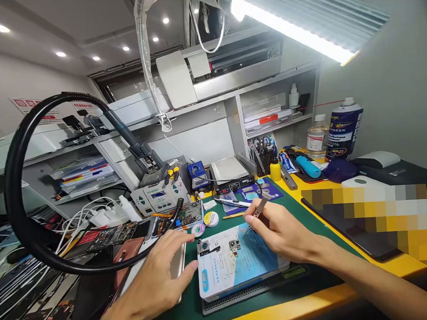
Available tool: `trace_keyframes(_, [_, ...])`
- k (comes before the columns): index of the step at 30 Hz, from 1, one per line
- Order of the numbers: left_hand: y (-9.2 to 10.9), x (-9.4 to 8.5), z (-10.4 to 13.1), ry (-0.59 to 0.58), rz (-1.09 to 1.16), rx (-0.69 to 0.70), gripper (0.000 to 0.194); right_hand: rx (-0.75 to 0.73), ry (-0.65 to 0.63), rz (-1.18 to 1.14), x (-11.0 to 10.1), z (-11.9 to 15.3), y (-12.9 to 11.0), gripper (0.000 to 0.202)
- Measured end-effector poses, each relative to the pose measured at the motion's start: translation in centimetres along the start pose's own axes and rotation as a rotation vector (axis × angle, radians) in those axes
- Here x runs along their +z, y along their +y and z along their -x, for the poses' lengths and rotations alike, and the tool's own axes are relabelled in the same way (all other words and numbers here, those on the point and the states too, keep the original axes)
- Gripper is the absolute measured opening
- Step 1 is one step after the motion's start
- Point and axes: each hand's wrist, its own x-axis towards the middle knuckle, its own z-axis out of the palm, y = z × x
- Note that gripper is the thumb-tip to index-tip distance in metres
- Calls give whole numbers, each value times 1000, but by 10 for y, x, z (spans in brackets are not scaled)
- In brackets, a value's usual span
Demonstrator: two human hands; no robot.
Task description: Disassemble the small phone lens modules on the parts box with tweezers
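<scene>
A pair of dark tweezers [261, 209] is pinched in my right hand [279, 230], the tips pointing down over the right part of a white and blue box [224, 271]. On the box top lie a small camera module [204, 246] with a black flex strip at the left and another small metal phone part [234, 246] near the middle. My left hand [167, 265] hovers just left of the box, thumb and fingers spread, with nothing between them. Beneath the box is a dark perforated tray [224, 303], on a green mat [187, 307].
A black hose [12, 189] loops across the left side from a hot-air station [160, 195]. Phones and circuit boards [113, 234] crowd the left. Solder reels [211, 219] lie behind the box. A large dark phone [349, 229] rests at the right, with bottles and a spray can [344, 129] behind.
</scene>
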Motion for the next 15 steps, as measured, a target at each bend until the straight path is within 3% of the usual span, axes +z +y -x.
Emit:
trace_keyframes(4, [13,7,-17,-29,1,34,47,-14,-49,63,0,0,1,18])
trace_keyframes(8, [16,8,-23,-30,-3,62,45,0,-84,87,1,1,4,14])
trace_keyframes(15, [15,9,-26,16,-7,97,41,-4,11,62,1,1,6,24])
